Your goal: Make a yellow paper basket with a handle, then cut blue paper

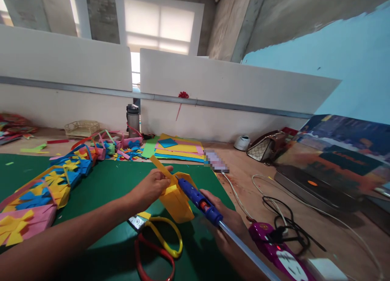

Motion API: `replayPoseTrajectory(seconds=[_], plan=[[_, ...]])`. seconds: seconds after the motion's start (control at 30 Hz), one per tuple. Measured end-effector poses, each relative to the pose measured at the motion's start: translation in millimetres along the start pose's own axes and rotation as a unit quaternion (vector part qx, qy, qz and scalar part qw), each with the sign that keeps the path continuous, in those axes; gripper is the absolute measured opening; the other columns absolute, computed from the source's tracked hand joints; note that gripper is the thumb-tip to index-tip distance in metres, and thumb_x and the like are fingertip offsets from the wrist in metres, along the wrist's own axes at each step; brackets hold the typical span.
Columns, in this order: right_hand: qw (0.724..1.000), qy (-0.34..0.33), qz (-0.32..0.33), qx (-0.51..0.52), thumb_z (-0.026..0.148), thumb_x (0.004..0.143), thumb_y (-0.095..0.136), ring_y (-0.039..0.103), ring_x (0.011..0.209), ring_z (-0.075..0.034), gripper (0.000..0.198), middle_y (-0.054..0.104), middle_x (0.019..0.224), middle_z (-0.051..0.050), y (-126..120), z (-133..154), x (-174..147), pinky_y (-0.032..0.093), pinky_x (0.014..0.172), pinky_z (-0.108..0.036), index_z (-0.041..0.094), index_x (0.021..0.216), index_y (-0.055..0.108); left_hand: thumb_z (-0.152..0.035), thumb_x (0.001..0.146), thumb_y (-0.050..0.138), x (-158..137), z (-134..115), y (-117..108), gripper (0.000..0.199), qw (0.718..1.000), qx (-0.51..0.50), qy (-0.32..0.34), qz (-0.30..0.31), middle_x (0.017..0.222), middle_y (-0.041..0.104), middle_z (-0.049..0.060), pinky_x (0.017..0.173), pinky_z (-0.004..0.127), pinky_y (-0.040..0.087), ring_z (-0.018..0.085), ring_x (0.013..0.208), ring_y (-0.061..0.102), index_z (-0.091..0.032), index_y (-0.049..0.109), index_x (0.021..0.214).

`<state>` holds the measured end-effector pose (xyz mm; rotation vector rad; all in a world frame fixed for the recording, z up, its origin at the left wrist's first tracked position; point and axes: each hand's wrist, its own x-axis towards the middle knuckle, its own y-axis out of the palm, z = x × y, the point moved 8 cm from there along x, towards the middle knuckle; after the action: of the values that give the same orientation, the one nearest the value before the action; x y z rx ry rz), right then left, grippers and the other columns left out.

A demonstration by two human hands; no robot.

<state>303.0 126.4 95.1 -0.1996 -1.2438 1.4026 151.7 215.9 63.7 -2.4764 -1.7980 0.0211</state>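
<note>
My left hand (152,189) is closed, pinching a yellow paper strip (158,166) at the top of a small folded yellow paper basket (176,205). My right hand (230,228) wraps round a blue hot glue gun (195,197), with a long clear glue stick (243,248) sticking out of its back. The nozzle points at the strip and the basket's upper edge; whether it touches cannot be made out. Below the basket, scissors (179,242) with one yellow and one red handle lie on the green mat (115,179).
Finished-looking paper baskets (57,179) line the left side. Stacked coloured sheets (183,147), a bottle (133,120) and a phone (216,161) stand or lie behind the mat. To the right are a purple power strip (277,252), tangled cables (292,220), a handbag (265,147) and a dark case (310,191).
</note>
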Motion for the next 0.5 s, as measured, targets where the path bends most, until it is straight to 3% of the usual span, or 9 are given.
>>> replayPoseTrajectory(seconds=[0.13,0.27,0.5], plan=[[1.0,0.002,-0.003,0.004,0.022,0.085,0.042,0.06,0.101,-0.019,0.037,0.062,0.114,-0.007,-0.9,-0.6,-1.2,0.052,0.083,-0.028,0.02,0.122,0.047,-0.025,0.066,0.053,0.0,0.2,-0.4,0.027,1.0,-0.002,-0.01,-0.007,0.117,0.058,0.012,0.085,0.036,0.04,0.028,0.103,0.053,-0.011,0.064,0.086],[1.0,-0.02,-0.003,0.002,0.021,0.085,0.04,0.061,0.1,-0.019,0.038,0.063,0.112,-0.007,0.5,3.2,-0.6,0.052,0.082,-0.028,0.02,0.122,0.048,-0.025,0.066,0.052,-0.8,-1.5,0.7,0.02,1.0,0.005,-0.002,-0.007,0.124,0.053,0.011,0.085,0.034,0.04,0.027,0.104,0.052,-0.012,0.064,0.075],[1.0,-0.02,-0.021,-0.004,0.022,0.084,0.042,0.062,0.098,-0.021,0.039,0.064,0.111,-0.007,-4.3,6.7,0.7,0.053,0.081,-0.03,0.021,0.122,0.05,-0.023,0.065,0.054,-0.7,0.8,-0.2,0.015,1.0,0.019,-0.002,-0.006,0.11,0.062,0.01,0.086,0.034,0.038,0.03,0.105,0.051,-0.015,0.065,0.07]])
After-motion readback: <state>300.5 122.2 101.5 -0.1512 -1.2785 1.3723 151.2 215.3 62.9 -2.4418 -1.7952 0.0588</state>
